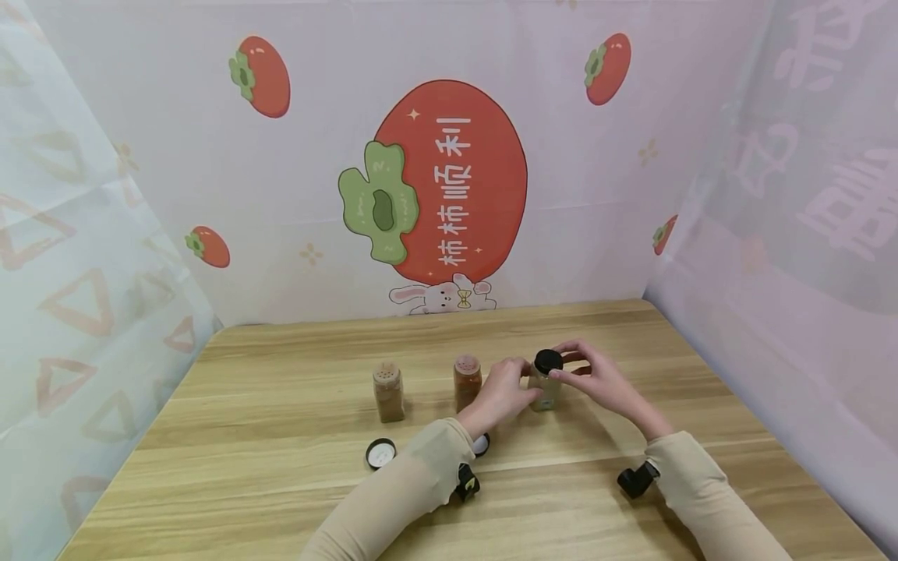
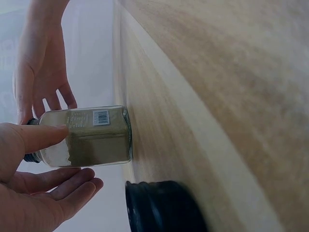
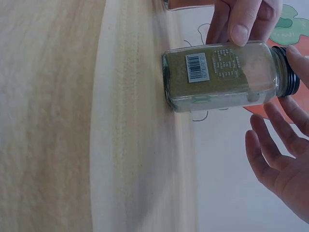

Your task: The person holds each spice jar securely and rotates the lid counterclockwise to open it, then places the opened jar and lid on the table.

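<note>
A clear glass spice jar [image 1: 543, 397] with greenish-brown powder and a black lid [image 1: 548, 360] stands upright on the table. My left hand [image 1: 500, 396] grips the jar's body, its thumb on the side facing me. At the top, my right hand [image 1: 603, 382] pinches the lid between thumb and fingers. The right wrist view shows the jar [image 3: 212, 72] with a barcode label, its ridged lid [image 3: 292, 72] on the neck. In the left wrist view the jar [image 2: 96, 137] rests with its base on the wood.
Left of my hands stand a reddish spice jar [image 1: 467, 380] and a tan one [image 1: 389, 396], both with perforated tops showing. Two black lids lie inside-up nearer me, one left [image 1: 381, 453] and one partly behind my left sleeve [image 1: 481, 445]. A printed cloth backdrop [image 1: 316, 156] rises behind the table.
</note>
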Demonstrator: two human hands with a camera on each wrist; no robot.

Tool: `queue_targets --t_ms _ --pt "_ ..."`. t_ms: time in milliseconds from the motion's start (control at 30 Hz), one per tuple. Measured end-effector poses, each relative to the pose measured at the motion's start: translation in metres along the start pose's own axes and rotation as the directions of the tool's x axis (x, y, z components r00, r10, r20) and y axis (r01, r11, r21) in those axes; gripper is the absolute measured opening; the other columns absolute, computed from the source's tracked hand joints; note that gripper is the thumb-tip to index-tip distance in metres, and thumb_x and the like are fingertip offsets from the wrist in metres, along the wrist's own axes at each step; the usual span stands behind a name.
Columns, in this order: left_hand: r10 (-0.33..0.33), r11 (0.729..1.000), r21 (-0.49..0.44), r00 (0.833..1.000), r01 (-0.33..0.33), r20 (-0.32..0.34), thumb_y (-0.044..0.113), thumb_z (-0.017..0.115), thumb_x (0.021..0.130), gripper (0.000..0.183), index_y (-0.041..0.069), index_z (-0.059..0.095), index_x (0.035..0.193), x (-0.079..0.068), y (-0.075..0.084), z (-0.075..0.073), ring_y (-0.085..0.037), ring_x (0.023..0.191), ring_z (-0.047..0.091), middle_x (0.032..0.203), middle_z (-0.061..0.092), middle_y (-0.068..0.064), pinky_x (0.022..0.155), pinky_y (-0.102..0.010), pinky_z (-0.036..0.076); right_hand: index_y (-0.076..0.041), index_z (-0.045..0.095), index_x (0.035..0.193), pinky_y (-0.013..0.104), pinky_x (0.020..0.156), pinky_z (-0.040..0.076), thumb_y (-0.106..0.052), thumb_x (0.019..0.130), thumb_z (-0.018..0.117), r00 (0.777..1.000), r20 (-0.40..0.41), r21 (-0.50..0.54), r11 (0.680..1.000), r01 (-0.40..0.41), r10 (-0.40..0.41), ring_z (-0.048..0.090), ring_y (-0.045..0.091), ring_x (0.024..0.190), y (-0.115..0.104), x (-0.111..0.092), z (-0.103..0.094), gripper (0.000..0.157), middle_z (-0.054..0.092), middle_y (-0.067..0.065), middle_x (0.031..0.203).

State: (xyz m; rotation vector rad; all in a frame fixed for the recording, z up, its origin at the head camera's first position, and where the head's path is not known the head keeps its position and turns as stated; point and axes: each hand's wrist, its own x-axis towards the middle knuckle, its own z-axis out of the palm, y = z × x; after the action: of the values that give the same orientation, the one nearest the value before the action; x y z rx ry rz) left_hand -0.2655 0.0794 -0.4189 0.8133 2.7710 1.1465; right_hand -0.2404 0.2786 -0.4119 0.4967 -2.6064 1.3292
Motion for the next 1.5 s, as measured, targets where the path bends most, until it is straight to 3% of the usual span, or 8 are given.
queue_targets --t_ms 333,633,900,1133,1500 --pt "-0.002 1.000 -0.011 1.000 0.002 0.002 0.021 0.073 0.083 0.034 0.006 0.064 0.112 0.000 0.001 -0.001 -0.019 0.109 0.060 0.112 0.066 -0.006 0.094 -0.031 0.050 -0.008 0.055 0.126 0.030 0.082 0.055 -0.019 0.092 0.062 0.992 0.088 -0.014 0.996 0.091 -0.089 0.057 0.034 0.111 0.001 0.002 -0.009 0.037 0.056 0.012 0.126" --pt "0.010 1.000 -0.004 1.000 -0.010 0.000 0.020 0.073 0.083 0.030 0.007 0.065 0.109 0.001 -0.001 -0.001 -0.019 0.109 0.060 0.111 0.066 -0.006 0.094 -0.031 0.050 -0.008 0.051 0.132 0.028 0.082 0.054 -0.014 0.096 0.055 0.972 0.171 -0.018 0.986 0.166 -0.161 0.055 0.034 0.113 0.005 0.005 -0.013 0.037 0.053 0.013 0.130" --pt "0.016 1.000 0.004 1.000 -0.016 -0.003 0.021 0.073 0.083 0.033 0.005 0.065 0.111 0.002 -0.001 -0.002 -0.019 0.108 0.060 0.111 0.066 -0.007 0.092 -0.031 0.050 -0.010 0.044 0.140 0.028 0.087 0.052 -0.015 0.098 0.051 0.963 0.220 -0.008 0.987 0.163 -0.158 0.052 0.036 0.117 0.005 0.005 -0.014 0.043 0.049 0.013 0.136" --pt "0.011 1.000 -0.003 1.000 -0.011 0.000 0.020 0.073 0.083 0.035 0.005 0.064 0.113 0.000 0.000 -0.002 -0.020 0.109 0.060 0.112 0.066 -0.008 0.092 -0.031 0.051 -0.013 0.043 0.140 0.028 0.088 0.052 -0.017 0.096 0.055 0.967 0.212 0.007 0.990 0.142 -0.140 0.052 0.036 0.117 0.007 0.004 -0.014 0.046 0.047 0.013 0.139" --pt "0.000 1.000 0.003 1.000 0.000 0.004 0.020 0.073 0.083 0.034 0.006 0.064 0.113 -0.001 0.001 0.000 -0.018 0.109 0.060 0.112 0.066 -0.006 0.093 -0.030 0.050 -0.006 0.049 0.130 0.028 0.084 0.052 -0.022 0.093 0.061 0.994 0.101 0.021 0.999 0.045 -0.047 0.054 0.037 0.114 0.007 0.002 -0.009 0.041 0.055 0.013 0.128"
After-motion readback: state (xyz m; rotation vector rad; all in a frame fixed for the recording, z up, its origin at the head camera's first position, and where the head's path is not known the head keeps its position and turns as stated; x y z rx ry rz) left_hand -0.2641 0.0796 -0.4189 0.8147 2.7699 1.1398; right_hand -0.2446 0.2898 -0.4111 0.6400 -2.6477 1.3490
